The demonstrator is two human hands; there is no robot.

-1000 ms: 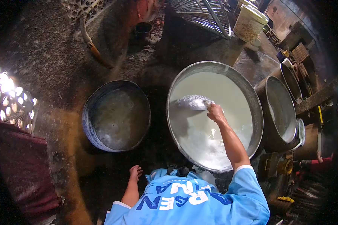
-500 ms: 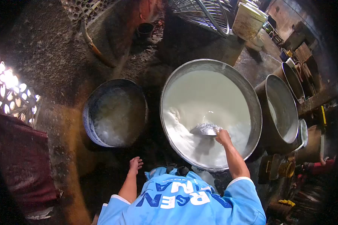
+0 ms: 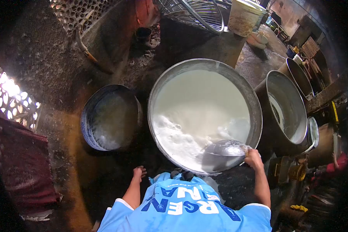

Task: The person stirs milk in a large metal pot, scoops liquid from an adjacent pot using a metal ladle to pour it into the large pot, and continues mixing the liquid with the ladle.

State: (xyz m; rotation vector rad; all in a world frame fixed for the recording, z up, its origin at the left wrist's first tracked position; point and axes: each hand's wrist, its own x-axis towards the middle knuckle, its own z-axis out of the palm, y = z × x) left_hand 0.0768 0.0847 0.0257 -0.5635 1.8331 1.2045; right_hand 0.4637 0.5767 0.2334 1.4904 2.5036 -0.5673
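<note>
My right hand (image 3: pixel 253 158) is closed around the handle end of a metal scoop (image 3: pixel 226 148). The scoop is over the near right part of a large round metal vat (image 3: pixel 256 112), low at the milky liquid (image 3: pixel 201 104). White foam (image 3: pixel 174 139) lies on the liquid along the vat's left and near side. My left hand (image 3: pixel 140 172) hangs empty to the left of the vat's near edge, fingers apart, touching nothing. A smaller round tub (image 3: pixel 87 129) with cloudy liquid stands to the left of the vat.
More metal vats (image 3: pixel 288 104) stand close on the right. A dirty white bucket (image 3: pixel 243 18) and a metal wire frame (image 3: pixel 197 13) are at the back. Dark red cloth (image 3: pixel 23 162) hangs at the left. A person's red sleeve (image 3: pixel 336 163) shows at the far right.
My right hand has moved the scoop from the vat's middle toward its near right rim. Foam has spread on the left. My left hand has hardly moved.
</note>
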